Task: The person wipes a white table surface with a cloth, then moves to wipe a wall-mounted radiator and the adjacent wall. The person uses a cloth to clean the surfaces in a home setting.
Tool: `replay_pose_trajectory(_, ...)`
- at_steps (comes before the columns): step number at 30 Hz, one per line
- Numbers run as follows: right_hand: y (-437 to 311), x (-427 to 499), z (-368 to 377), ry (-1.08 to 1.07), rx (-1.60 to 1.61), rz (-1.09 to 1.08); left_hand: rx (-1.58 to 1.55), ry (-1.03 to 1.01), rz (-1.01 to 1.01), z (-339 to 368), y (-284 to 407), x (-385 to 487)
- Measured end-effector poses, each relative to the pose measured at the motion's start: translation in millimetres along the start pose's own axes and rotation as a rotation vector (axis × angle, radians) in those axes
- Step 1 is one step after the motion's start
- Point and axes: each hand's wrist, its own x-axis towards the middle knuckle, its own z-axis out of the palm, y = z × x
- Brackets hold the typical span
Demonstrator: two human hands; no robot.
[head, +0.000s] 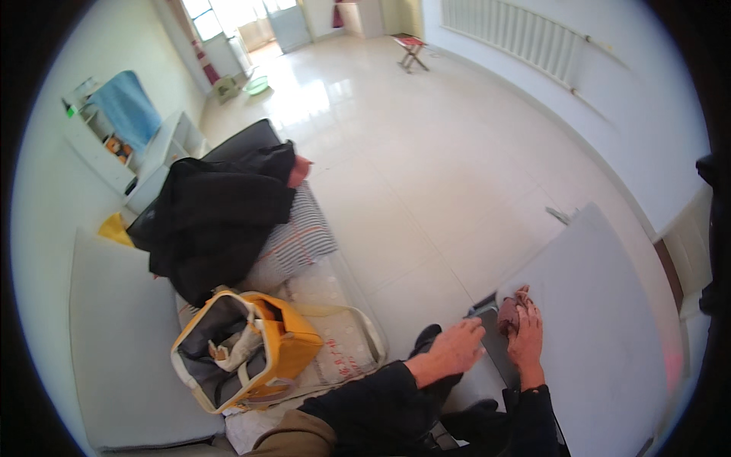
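My right hand [526,334] grips a bunched reddish-brown cloth [508,315] and presses it on the near edge of a light grey panel or tabletop [588,303]. A dark grey strip [495,334] runs along that edge, beside the cloth. My left hand [460,347] is held just left of this strip, fingers slightly bent, with nothing seen in it. Whether it touches the strip I cannot tell. To the left, an open yellow bag [297,337] with a grey lining holds a pale cloth item [243,345].
A black garment [223,217] lies over a striped cloth [300,240] on the seat at left. Pale floor tiles [411,171] stretch ahead to a folding stool [410,51] and a green basin [257,85]. A radiator [514,37] hangs on the right wall.
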Motion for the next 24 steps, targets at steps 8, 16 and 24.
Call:
replay_pose_trajectory(8, -13.9, 50.2, 21.1, 0.067, 0.072, -0.204, 0.112, 0.111, 0.074, 16.2, -5.7, -26.6)
replay_pose_trajectory(16, -2.4, -26.7, -5.1, 0.001, -0.014, -0.143, 0.065, 0.071, -0.02, 12.7, 0.5, -28.0)
replay_pose_trajectory(24, 33.5, -127.9, -65.0, -0.08, -0.066, 0.041, 0.13, 0.113, 0.033, 15.2, 5.3, -28.4)
